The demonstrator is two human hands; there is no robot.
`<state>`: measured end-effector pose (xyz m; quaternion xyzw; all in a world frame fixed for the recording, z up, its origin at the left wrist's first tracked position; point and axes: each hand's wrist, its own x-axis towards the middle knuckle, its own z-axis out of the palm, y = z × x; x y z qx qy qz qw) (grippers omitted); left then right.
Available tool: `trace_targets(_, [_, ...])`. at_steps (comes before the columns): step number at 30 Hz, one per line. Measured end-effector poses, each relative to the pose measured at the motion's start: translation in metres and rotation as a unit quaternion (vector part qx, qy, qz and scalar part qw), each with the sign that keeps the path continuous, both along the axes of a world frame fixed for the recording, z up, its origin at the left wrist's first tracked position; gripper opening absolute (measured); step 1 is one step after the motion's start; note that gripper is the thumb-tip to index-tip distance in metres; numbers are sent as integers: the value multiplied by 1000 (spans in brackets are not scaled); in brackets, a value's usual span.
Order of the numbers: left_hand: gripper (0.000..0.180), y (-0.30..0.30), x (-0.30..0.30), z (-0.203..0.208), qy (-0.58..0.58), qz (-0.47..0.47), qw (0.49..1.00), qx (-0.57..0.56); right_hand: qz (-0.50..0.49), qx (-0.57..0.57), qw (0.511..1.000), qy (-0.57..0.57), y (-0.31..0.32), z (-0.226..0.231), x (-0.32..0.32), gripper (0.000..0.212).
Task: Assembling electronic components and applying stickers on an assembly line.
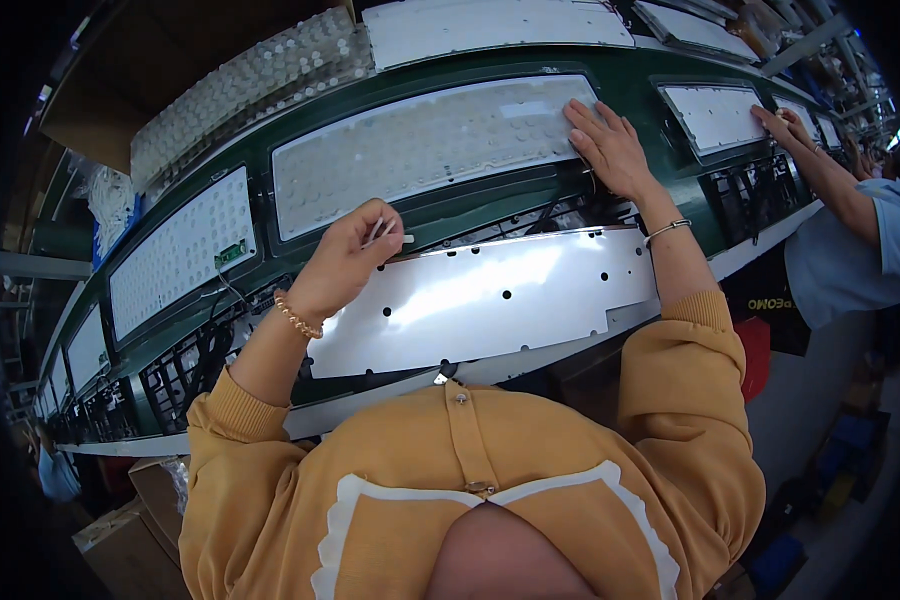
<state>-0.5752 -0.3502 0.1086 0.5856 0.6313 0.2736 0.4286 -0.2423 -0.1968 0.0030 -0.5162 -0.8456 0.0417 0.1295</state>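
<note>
My left hand [355,255] is closed, with a few thin white strips [378,232] sticking out between the fingers; their exact kind I cannot make out. It hovers over the far left edge of a glossy white plate [470,310] with small dark holes, which lies nearest my body. My right hand [610,145] rests with fingers spread on the right end of a long pale panel [420,145]. That panel has rows of round bumps or spots and lies in a green tray [260,165]. Nothing shows under the right palm.
To the left is a white perforated panel [185,250] with a small green circuit board [231,252]. Stacked bumpy clear sheets [240,95] and a white panel [495,22] stand behind. At right a co-worker's hand [785,130] touches another white panel [712,115]. Black frames [755,195] sit nearby.
</note>
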Motion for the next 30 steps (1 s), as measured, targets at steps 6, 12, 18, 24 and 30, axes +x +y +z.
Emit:
trace_targets(6, [1, 53, 40, 3, -120, -29, 992, -6, 87, 104, 991, -19, -46, 14, -55, 46])
trace_targets(12, [4, 108, 87, -2, -186, -82, 979, 6, 43, -294, 808, 510, -41, 72, -64, 33])
trace_targets(18, [2, 142, 142, -19, -48, -83, 986, 140, -4, -223, 807, 547, -6, 78, -20, 7])
trace_targets(24, [6, 142, 163, -39, 198, -112, 935, 272, -140, -298, 839, 433, 13, 57, 12, 5])
trace_targets(30, [6, 139, 167, -52, 389, -237, 806, 377, -178, -214, 934, 222, 31, 39, 15, 2])
